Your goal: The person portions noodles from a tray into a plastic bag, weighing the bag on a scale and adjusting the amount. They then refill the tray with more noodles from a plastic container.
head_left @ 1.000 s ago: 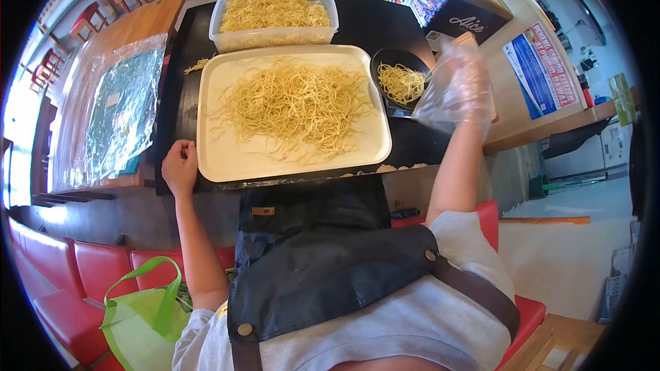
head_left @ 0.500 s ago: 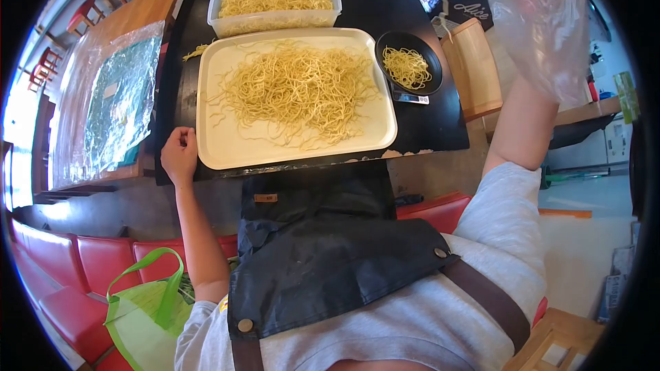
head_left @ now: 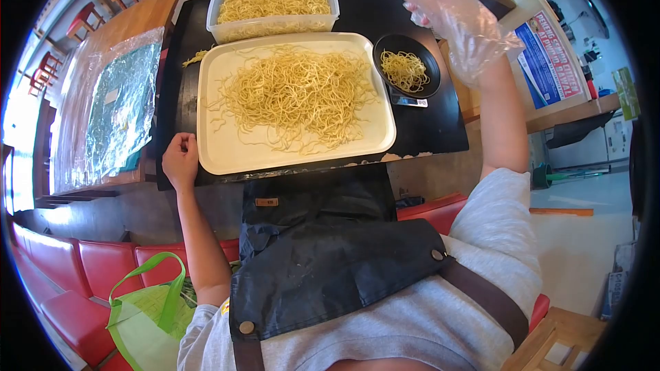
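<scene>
A heap of yellow noodles (head_left: 299, 96) lies on a cream tray (head_left: 237, 159) on the black table. My left hand (head_left: 181, 160) rests at the tray's left edge, fingers curled in, with nothing visible in them. Covered by a clear plastic glove, my right hand (head_left: 447, 17) is raised above the table's back right; its fingers are blurred by plastic, and whether they hold anything is unclear. Below it, a black bowl (head_left: 435, 72) with a small portion of noodles (head_left: 404, 71) sits on a scale (head_left: 412, 102). Behind the tray stands a clear plastic container (head_left: 275, 29) full of noodles.
Loose noodles (head_left: 195, 59) lie left of the container. A wooden table (head_left: 130, 10) on the left bears plastic-wrapped green material (head_left: 120, 103). A green bag (head_left: 148, 316) stands on the red seats (head_left: 113, 268). A poster (head_left: 548, 62) is at the right.
My gloved right hand has moved left and slightly down, towards the bowl. A wooden board at the right is now mostly covered by it, and the poster shows. My left hand stays at the tray's edge.
</scene>
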{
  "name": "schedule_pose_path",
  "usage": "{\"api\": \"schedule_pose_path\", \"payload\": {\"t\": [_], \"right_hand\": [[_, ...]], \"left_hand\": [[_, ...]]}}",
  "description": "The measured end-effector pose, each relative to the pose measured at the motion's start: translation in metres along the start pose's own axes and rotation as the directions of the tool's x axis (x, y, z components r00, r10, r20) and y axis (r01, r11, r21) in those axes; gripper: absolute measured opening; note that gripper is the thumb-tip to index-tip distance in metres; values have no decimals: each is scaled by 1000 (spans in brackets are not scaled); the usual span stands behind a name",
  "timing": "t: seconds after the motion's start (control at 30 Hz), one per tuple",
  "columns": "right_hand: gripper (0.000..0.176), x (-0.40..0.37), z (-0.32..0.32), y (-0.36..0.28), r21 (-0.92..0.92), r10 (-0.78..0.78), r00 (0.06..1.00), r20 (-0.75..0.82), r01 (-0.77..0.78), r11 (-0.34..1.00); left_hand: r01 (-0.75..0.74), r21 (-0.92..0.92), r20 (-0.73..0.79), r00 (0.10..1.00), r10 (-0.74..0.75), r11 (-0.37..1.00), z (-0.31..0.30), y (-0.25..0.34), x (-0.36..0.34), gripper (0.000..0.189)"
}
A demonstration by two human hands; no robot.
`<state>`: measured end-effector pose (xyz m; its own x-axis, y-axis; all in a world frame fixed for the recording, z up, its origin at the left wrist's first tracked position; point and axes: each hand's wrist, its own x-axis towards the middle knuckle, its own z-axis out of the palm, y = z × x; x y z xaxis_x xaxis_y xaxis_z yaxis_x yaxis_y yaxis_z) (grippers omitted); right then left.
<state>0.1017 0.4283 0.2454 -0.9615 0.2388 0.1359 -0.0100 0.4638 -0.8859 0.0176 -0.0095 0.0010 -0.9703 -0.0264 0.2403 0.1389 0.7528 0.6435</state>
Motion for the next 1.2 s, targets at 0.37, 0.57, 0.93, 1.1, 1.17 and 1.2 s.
{"api": "schedule_pose_path", "payload": {"t": [0.37,0.57,0.93,1.1,1.17,1.2], "right_hand": [[20,29,-47,107,-471,-198,943,266,307,827],[37,15,-30,124,-758,-31,940,339,293,582],[13,-9,13,186,-558,122,966,228,26,830],[16,-10,-15,172,-687,-390,807,443,585,431],[23,0,-16,150,-787,-189,853,486,522,330],[25,0,-15,147,-844,-145,912,384,410,346]], "left_hand": [[-17,-25,-30,999,16,1000,3,-3,0,15],[-30,3,-28,999,30,1000,4,-6,1,15],[-26,-9,-29,999,26,1000,2,0,-1,12],[-36,-31,-34,999,35,999,3,-5,-1,13],[-27,-28,-34,999,26,999,3,-5,-1,13],[-25,-23,-29,999,25,999,3,-4,0,13]]}}
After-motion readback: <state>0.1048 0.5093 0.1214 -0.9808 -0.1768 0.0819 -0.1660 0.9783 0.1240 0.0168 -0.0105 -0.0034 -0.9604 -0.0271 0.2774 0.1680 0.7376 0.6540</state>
